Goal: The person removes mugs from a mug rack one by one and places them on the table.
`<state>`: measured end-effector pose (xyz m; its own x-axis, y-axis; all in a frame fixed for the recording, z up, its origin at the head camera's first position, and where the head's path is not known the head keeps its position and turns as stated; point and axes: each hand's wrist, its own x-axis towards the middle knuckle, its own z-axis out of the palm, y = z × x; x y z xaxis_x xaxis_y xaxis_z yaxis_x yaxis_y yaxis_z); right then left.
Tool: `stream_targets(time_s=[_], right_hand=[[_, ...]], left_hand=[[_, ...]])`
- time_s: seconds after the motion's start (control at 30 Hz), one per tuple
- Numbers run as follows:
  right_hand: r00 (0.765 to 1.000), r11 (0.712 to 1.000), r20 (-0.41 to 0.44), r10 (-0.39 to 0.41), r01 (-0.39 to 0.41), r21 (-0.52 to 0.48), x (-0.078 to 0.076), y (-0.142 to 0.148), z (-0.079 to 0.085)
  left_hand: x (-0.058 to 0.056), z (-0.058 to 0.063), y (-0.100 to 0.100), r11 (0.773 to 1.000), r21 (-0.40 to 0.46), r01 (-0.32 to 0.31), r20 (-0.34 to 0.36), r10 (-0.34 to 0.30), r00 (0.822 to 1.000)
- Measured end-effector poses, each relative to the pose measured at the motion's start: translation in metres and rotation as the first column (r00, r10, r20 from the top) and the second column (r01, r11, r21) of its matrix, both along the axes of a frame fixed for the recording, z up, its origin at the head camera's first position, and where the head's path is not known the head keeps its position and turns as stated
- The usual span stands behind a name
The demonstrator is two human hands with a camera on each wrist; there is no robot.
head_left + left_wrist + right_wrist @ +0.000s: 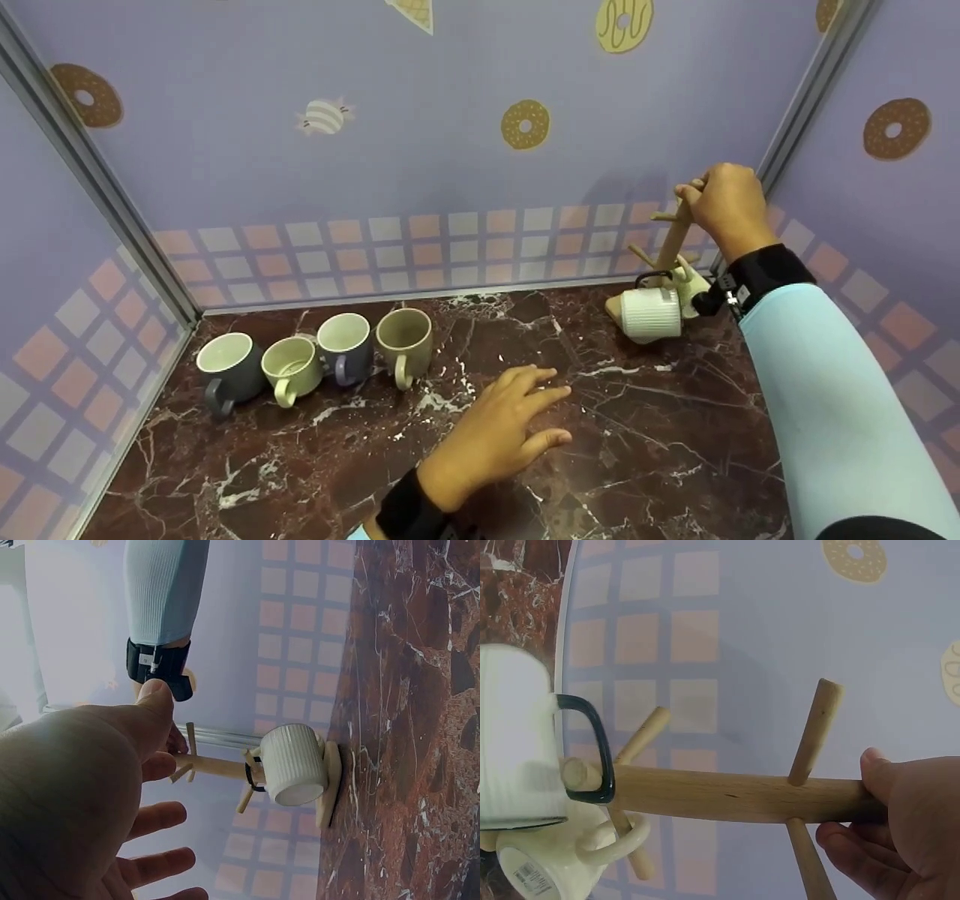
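My right hand (726, 202) grips the top of a wooden mug tree (727, 795) at the back right of the table. On its lower pegs hang a white ribbed mug (651, 315) with a dark handle and a cream mug (555, 855), whose underside carries a label. The upper pegs hold nothing. My left hand (504, 427) hovers over the middle of the table, fingers spread and holding nothing. In the left wrist view its fingers point towards the mug tree, apart from it.
Left on the marble-patterned table (315, 465) stand a dark grey mug (236, 375), a pale green mug (294, 367), a blue-purple mug (349, 352) and an olive-brown mug (409, 341) in a row. Patterned walls (450, 172) enclose the back and sides.
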<state>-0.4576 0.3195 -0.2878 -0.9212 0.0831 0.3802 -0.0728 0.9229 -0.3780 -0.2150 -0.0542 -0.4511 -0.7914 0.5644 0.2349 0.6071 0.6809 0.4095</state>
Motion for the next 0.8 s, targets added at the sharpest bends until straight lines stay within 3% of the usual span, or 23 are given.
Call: stream_targets(time_s=[0.5, 0.8], right_hand=[[0.995, 0.997, -0.070, -0.073, 0.071, -0.034, -0.003, -0.004, -0.007], [0.989, 0.980, -0.119, -0.087, 0.063, -0.190, 0.008, -0.003, -0.026]], left_hand=[[0.001, -0.005, 0.001, 1.000, -0.013, -0.005, 0.004, 0.005, 1.000], [0.002, -0.001, -0.001, 1.000, -0.013, -0.008, 0.011, 0.008, 1.000]])
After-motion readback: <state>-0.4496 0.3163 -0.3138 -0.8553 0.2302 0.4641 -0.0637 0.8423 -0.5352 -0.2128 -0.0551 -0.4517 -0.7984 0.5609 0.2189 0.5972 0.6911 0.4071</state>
